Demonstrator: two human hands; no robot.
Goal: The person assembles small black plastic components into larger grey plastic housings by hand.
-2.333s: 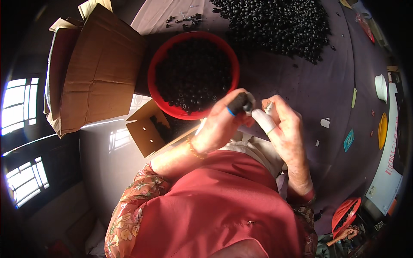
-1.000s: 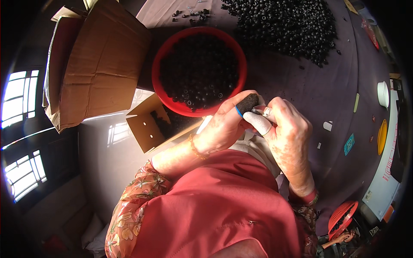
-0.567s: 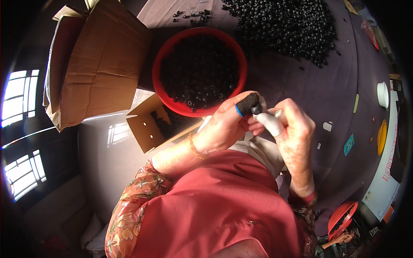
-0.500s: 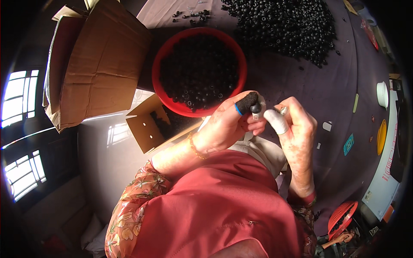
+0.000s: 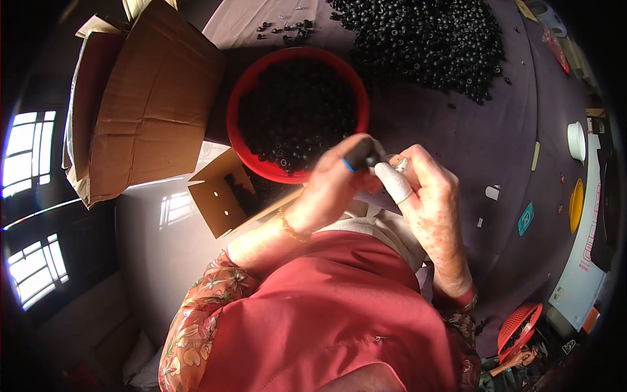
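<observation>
My left hand (image 5: 336,176), smeared by motion, pinches a small round black part (image 5: 373,160) between thumb and fingers. A black cover with a blue edge wraps that thumb. Close against it, my right hand (image 5: 431,202) is closed, its thumb in a white finger cover. A small shiny, pale piece (image 5: 401,164) shows between the right thumb and forefinger; its kind is hard to make out. Just beyond my left hand stands a red basin (image 5: 233,124) full of similar black parts. A large heap of black parts (image 5: 431,46) lies on the dark cloth farther off.
An open cardboard box (image 5: 150,104) rises on the left, with a smaller carton (image 5: 212,202) below the basin. To the right lie a blue packet (image 5: 526,219), a yellow dish (image 5: 576,206) and a white bowl (image 5: 576,142). Another person's hand (image 5: 522,358) is near a red basket (image 5: 516,323).
Both hands have shifted slightly left. The left hand has turned and blurred with the black part, which now sits nearer the right thumb tip.
</observation>
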